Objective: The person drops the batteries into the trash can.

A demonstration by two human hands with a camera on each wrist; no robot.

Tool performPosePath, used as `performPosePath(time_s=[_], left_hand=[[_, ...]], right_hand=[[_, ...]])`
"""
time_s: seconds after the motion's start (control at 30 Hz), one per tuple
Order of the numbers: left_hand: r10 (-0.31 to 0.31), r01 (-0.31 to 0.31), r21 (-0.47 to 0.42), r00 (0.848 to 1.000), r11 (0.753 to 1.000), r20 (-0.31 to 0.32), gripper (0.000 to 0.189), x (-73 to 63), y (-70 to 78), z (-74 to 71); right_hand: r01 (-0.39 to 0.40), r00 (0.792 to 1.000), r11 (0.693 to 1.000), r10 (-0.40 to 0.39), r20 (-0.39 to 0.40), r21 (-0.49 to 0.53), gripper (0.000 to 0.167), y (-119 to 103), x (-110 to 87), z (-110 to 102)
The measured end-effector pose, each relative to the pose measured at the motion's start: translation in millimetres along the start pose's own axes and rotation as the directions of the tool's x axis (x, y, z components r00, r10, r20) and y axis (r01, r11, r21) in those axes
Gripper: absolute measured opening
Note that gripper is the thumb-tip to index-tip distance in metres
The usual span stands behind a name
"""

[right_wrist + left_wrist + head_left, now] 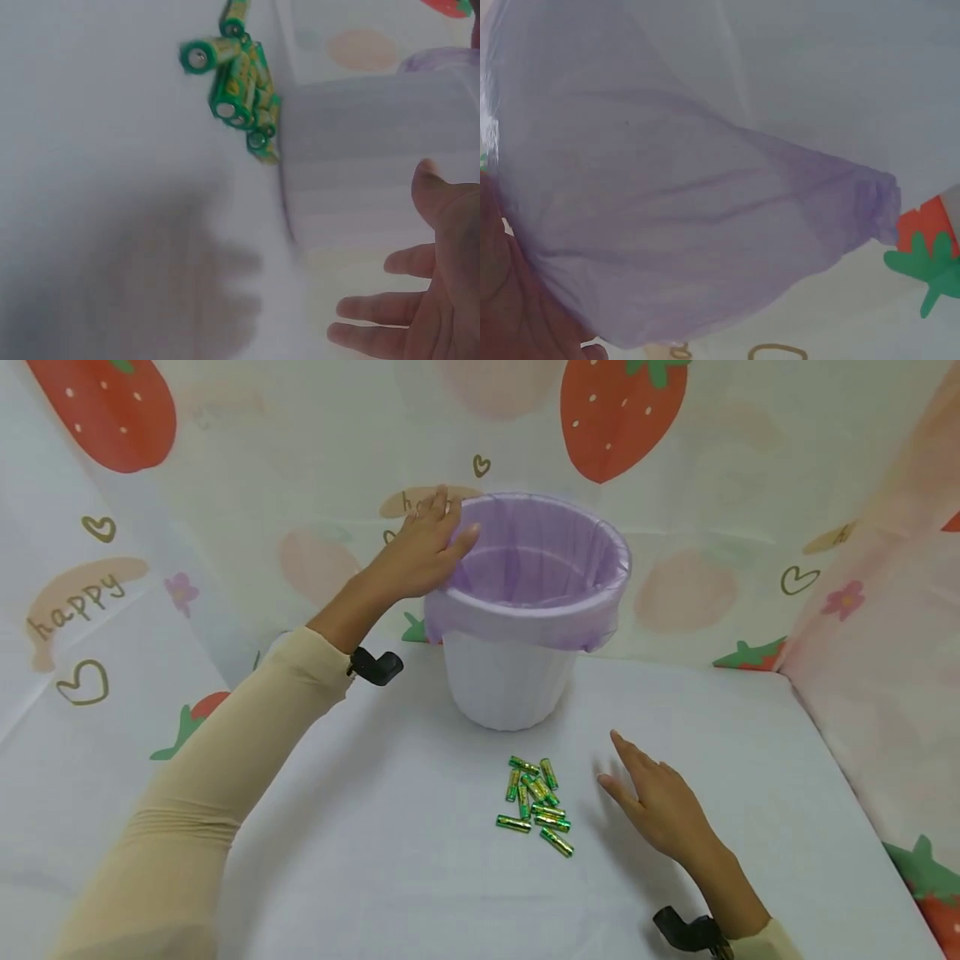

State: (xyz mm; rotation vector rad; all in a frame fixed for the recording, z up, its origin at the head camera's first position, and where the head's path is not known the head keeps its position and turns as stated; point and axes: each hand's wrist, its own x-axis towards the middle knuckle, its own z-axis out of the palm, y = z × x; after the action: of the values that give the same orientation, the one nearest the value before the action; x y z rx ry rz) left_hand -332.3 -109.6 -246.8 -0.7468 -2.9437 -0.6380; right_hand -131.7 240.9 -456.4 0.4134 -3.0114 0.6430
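Our left hand [427, 552], fingers straight, touches the purple bag [517, 623] lining a white wastebasket [508, 687] and folded over its top. Green-and-gold batteries [540, 790] lie piled on the tabletop [375, 852] before it; our right hand [663, 802], fingers outstretched and empty, hovers beside them.

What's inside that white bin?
The white bin has a purple liner inside, folded over the edge; nothing else shows. Its bottom is hidden behind the near side.

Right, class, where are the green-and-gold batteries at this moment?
In the head view, the green-and-gold batteries lie just right of centre in the lower half, in front of the purple-lined white bin and left of the right hand.
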Motion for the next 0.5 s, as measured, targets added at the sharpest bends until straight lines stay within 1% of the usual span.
performPosePath(time_s=[0.13, 0.23, 0.3, 0.5], left_hand=[[0.000, -0.003, 0.038, 0.998, 0.999, 0.061, 0.078, 4.0, 6.9, 0.4], [-0.016, 0.009, 0.080, 0.995, 0.997, 0.097, 0.078, 4.7, 8.2, 0.9], [-0.030, 0.018, 0.106, 0.993, 0.994, 0.111, 0.078, 4.5, 7.9, 1.4], [-0.071, 0.051, 0.163, 0.990, 0.985, 0.119, 0.078, 3.7, 7.7, 3.0]], right_hand=[[0.002, 1.000, 1.000, -0.002, 0.003, 0.020, 0.070, -4.0, -6.2, 7.2], [0.006, 1.000, 1.000, -0.006, 0.006, 0.030, 0.069, -6.8, -8.7, 10.8], [0.010, 1.000, 0.999, -0.010, 0.009, 0.030, 0.068, -8.8, -9.3, 13.2], [0.018, 1.000, 0.999, -0.018, 0.007, 0.037, 0.063, -16.2, -11.2, 20.9]])
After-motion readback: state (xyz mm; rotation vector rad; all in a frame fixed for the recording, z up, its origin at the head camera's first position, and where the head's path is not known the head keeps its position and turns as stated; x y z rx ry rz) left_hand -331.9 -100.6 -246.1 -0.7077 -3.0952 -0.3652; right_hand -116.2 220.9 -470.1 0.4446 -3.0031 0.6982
